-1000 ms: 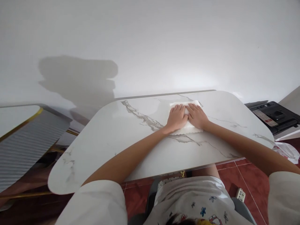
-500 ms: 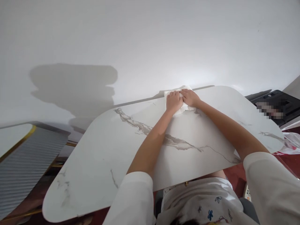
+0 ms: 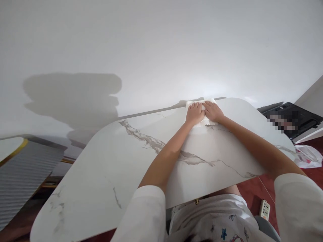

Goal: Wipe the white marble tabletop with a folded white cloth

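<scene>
Single head view, worn high, looking forward and down across marble table. Near: own sleeves and shirt at 6 o'clock. Farther: left hand and right hand at table's far edge, about 12 to 1 o'clock. White wall beyond. No second view to overlap.

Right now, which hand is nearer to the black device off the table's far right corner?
The right hand. It presses the white cloth at the table's far edge, on the side toward the black device. The left hand lies beside it on the cloth, farther from the device.
</scene>
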Action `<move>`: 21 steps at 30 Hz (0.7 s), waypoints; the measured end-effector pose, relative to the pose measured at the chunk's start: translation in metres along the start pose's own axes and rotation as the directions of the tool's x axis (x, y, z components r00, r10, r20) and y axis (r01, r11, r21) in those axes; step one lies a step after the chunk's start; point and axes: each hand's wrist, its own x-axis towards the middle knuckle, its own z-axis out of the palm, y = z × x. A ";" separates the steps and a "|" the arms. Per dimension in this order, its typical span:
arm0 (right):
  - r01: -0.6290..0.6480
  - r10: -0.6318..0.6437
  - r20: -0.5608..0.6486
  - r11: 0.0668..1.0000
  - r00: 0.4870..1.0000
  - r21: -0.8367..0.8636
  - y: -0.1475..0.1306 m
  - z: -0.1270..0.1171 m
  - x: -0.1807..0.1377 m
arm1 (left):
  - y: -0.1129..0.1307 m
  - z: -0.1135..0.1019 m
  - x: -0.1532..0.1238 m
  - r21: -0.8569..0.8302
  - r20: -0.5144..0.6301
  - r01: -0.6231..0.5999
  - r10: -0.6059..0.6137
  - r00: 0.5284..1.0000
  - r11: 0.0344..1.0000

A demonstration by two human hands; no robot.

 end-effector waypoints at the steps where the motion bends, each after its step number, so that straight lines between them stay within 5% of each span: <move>1: -0.015 0.015 0.009 1.000 1.000 -0.010 -0.003 -0.003 -0.007 | 0.002 -0.001 -0.004 -0.005 0.001 -0.010 0.010 1.000 1.000; 21: -0.006 0.010 0.052 0.996 0.999 -0.089 -0.073 -0.039 -0.148 | 0.063 -0.027 -0.140 0.037 0.043 -0.015 0.014 0.999 0.999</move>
